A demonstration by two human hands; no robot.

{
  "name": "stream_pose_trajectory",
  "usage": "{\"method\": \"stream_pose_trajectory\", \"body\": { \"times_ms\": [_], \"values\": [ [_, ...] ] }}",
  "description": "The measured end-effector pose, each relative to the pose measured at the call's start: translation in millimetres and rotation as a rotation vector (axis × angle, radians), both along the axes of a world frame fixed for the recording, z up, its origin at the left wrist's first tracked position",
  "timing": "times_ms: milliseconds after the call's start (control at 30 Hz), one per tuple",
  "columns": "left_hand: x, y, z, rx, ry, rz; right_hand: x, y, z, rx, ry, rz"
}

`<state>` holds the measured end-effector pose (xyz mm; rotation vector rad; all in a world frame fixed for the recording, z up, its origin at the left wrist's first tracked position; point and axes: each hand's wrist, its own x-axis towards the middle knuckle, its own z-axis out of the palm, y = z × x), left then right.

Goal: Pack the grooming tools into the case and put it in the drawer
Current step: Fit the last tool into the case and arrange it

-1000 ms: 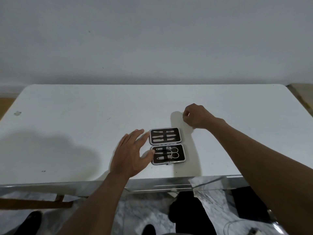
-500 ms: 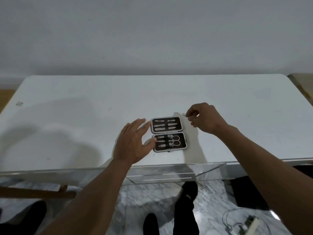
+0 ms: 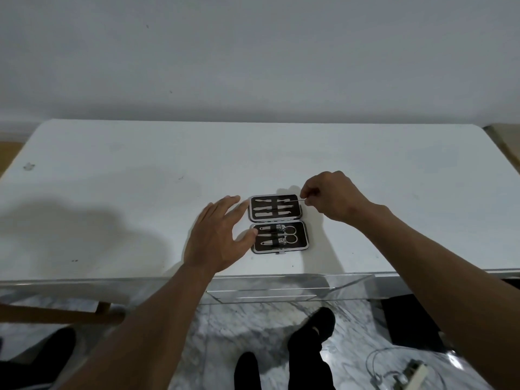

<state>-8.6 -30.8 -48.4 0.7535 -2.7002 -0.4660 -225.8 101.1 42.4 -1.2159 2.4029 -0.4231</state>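
My right hand (image 3: 333, 197) is pinching a thin metal tool (image 3: 295, 200) over the open case (image 3: 278, 223) on the worktop (image 3: 126, 192) — sliding it in level should seat it — while my left hand (image 3: 216, 235), fingers spread and empty, is steadying the case's edge.

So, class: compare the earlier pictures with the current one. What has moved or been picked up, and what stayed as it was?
The right hand, a closed fist on the table beyond the case a second ago, has come back to the case's far right corner, pinching a thin metal tool over the far half. The left hand stays open at the case's left edge; the case stays open on the table.
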Motion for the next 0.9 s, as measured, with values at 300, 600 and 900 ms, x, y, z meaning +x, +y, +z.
{"method": "stream_pose_trajectory", "body": {
  "times_ms": [300,600,900],
  "values": [
    [0,1,1,0.007,0.014,0.010,5,-9,-8,0.045,0.086,0.084],
    [-1,0,1,0.003,0.014,0.011,1,-8,-14,0.095,0.172,0.146],
    [-1,0,2,0.003,0.007,0.014,7,-12,-15,0.057,0.245,0.224]
  ]
}}
